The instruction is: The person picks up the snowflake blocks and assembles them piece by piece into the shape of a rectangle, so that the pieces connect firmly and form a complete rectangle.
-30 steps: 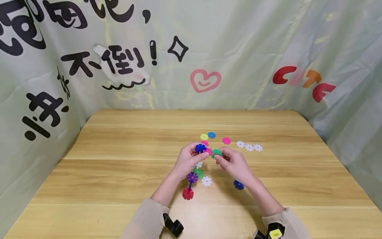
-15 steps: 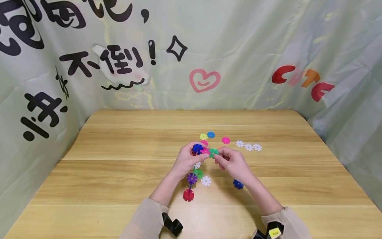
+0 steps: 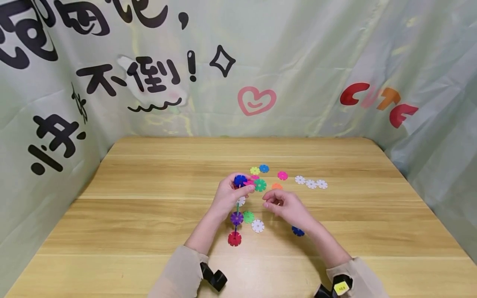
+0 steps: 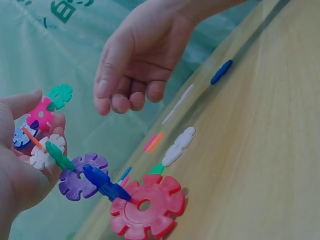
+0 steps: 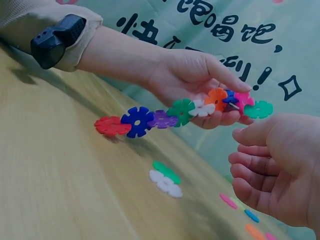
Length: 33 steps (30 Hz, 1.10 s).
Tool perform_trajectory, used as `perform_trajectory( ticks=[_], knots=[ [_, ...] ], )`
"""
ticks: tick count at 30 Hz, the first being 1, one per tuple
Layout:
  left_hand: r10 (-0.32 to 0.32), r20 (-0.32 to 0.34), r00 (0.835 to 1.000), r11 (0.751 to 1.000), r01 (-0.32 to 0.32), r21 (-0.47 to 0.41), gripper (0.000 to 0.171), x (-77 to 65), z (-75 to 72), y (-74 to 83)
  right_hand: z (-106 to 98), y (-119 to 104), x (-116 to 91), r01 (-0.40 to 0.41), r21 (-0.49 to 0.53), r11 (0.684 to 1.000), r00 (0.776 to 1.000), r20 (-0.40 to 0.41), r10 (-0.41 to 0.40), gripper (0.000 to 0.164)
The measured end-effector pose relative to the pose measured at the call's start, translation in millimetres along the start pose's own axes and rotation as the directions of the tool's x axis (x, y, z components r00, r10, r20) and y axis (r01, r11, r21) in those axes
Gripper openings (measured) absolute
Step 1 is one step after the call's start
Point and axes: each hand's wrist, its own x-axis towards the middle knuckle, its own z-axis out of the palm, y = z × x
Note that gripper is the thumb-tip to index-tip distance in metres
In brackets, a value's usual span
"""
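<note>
My left hand (image 3: 228,194) holds a chain of interlocked plastic snowflake discs, its thumb and fingers pinching near the pink disc (image 4: 41,114). A green disc (image 3: 260,185) forms the chain's far end, past the fingertips. From the hand the chain hangs toward me through blue, orange (image 5: 217,99), white, green, purple (image 3: 236,218) and blue discs to a red disc (image 3: 234,239). Off to the right of the green end disc, my right hand (image 3: 288,207) hovers with loosely bent fingers, apart from the chain and holding nothing.
Loose discs lie on the wooden table (image 3: 149,231): yellow (image 3: 255,170), light blue (image 3: 264,168), pink (image 3: 282,176), orange (image 3: 277,186), several white (image 3: 311,183) and a green one (image 3: 248,217). A dark blue disc (image 3: 298,231) lies under the right forearm. A printed curtain (image 3: 298,62) hangs behind.
My right hand has let go of the green end disc and drawn slightly down and away. The left hand has shifted left with the chain, uncovering the loose orange disc.
</note>
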Motion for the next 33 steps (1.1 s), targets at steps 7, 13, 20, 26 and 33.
perform_trajectory(
  ticks=[7, 13, 20, 26, 33],
  knots=[
    [0.001, -0.023, 1.0, 1.0, -0.001, -0.017, 0.027, 1.0, -4.0, 0.3, 5, 10, 1, 0.026, -0.065, 0.998, 0.996, 0.084, -0.02, 0.017],
    [0.003, -0.028, 1.0, 1.0, -0.003, -0.027, 0.026, 1.8, -5.1, -1.0, 12, 13, 0, 0.049, -0.158, 0.986, 0.976, 0.216, -0.014, 0.018],
    [0.001, -0.026, 1.0, 1.0, -0.002, -0.031, 0.024, 2.6, -3.7, -2.5, 19, 11, -2, 0.134, -0.319, 0.938, 0.972, 0.227, -0.062, 0.027],
    [0.003, -0.032, 0.999, 1.0, -0.004, -0.025, 0.023, 2.5, -3.2, -2.6, 22, 11, -3, 0.152, -0.378, 0.913, 0.973, 0.22, -0.071, 0.027],
    [-0.001, -0.042, 0.999, 1.0, 0.0, -0.024, 0.023, 2.9, -3.2, -3.6, 18, 14, -3, 0.157, -0.294, 0.943, 0.966, 0.243, -0.085, 0.024]
  ],
)
